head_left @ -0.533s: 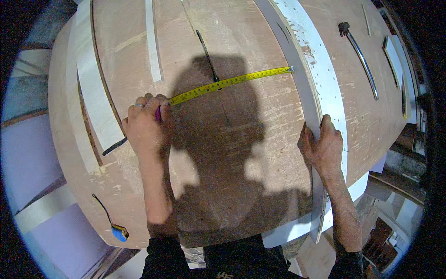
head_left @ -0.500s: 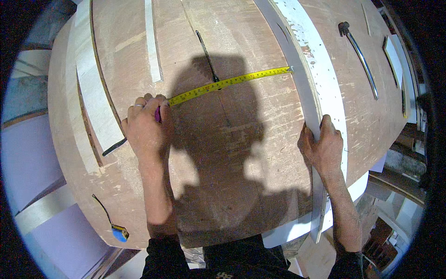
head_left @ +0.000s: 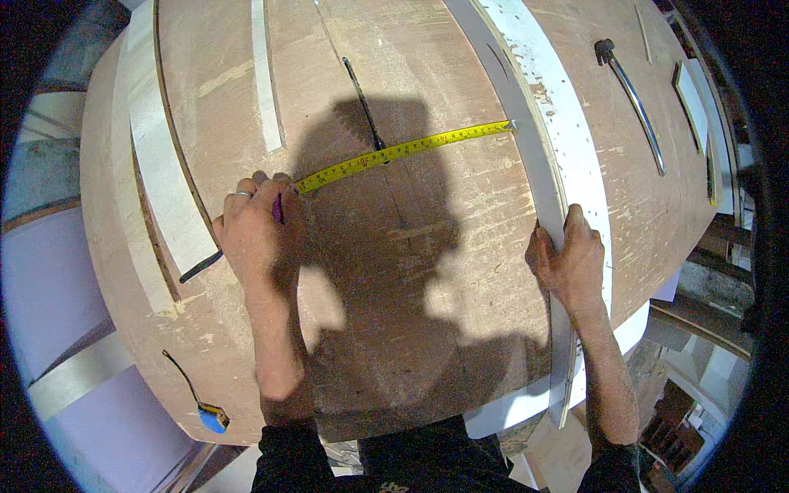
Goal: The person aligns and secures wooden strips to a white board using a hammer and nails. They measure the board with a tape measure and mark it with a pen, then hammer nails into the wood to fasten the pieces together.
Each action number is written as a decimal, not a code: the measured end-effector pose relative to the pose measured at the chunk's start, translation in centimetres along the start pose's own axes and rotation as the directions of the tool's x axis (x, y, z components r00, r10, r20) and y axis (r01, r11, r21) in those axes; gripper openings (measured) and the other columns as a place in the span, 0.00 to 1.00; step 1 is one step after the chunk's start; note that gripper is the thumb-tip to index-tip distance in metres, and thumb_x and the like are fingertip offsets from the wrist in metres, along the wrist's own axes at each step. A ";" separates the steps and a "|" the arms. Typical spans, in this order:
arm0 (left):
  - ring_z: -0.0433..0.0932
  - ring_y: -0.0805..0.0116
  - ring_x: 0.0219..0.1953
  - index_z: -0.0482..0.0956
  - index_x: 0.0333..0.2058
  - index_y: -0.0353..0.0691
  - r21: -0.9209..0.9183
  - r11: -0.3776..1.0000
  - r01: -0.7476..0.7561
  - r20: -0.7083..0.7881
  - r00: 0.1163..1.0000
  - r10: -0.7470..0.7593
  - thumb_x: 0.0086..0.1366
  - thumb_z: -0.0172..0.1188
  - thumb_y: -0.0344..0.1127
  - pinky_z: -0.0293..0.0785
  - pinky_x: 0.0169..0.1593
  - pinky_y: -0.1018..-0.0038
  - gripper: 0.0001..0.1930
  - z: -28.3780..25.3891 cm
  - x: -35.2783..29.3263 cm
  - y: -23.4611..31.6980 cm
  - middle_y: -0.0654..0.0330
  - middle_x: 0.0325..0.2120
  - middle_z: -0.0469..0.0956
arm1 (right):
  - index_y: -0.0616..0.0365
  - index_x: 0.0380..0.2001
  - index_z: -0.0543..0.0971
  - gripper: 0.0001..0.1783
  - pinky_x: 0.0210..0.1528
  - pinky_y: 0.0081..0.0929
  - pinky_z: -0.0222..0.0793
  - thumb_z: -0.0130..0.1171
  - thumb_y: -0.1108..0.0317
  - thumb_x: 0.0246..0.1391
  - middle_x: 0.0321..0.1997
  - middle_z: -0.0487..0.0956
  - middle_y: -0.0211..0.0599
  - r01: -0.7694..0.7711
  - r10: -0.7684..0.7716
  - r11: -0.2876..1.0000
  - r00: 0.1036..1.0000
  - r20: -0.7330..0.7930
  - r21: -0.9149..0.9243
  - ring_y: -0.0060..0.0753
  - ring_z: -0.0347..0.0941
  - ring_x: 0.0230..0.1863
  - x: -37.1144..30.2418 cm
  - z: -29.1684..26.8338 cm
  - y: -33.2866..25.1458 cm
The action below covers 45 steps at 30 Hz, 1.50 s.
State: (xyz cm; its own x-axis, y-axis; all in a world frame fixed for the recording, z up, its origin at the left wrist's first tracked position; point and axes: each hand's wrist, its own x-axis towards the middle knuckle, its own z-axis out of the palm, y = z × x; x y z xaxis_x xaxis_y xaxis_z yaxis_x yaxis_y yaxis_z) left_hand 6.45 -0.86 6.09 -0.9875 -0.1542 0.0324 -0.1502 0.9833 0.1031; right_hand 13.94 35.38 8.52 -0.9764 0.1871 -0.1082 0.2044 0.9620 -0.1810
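My left hand [head_left: 259, 215] is closed round a tape measure, of which only a bit of the purple case [head_left: 278, 207] shows between the fingers. From it a yellow tape blade [head_left: 403, 150] runs out to the right across the plywood sheet [head_left: 485, 320]. Its hooked end meets the near side of a long, narrow white board [head_left: 538, 168]. That board's edge is gripped by my right hand [head_left: 571, 256], thumb on one side and fingers over the other. Under the blade lies a thin dark tool [head_left: 360, 94], its kind hard to make out in my shadow.
On the right lies a hammer [head_left: 637, 111] with a shiny handle. At the lower left rests a blue and yellow tape measure [head_left: 213, 417] with a cord. Pale wooden strips [head_left: 168, 156] lie along the left, and white offcuts [head_left: 692, 105] at the far right.
The view has shifted slightly. Both hands keep their holds, and the tape stays stretched between the left hand and the board.
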 end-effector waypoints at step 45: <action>0.81 0.44 0.38 0.83 0.32 0.39 -0.224 0.924 -0.310 -0.170 0.946 0.276 0.67 0.57 0.41 0.74 0.40 0.51 0.12 0.4 -3.2 -5.1 0.47 0.29 0.78 | 0.64 0.44 0.71 0.25 0.58 0.52 0.67 0.65 0.67 0.42 0.41 0.82 0.53 0.141 -0.143 0.959 0.990 -0.012 0.247 0.56 0.80 0.46 -2.1 0.1 -0.3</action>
State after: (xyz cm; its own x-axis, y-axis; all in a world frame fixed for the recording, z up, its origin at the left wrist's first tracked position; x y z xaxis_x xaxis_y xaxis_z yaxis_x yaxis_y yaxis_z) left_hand 10.39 -5.38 5.07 -0.9674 0.1091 0.2284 0.1780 0.9347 0.3075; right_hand 15.97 34.63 8.68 -0.9963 0.0501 -0.0695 0.0753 0.8993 -0.4307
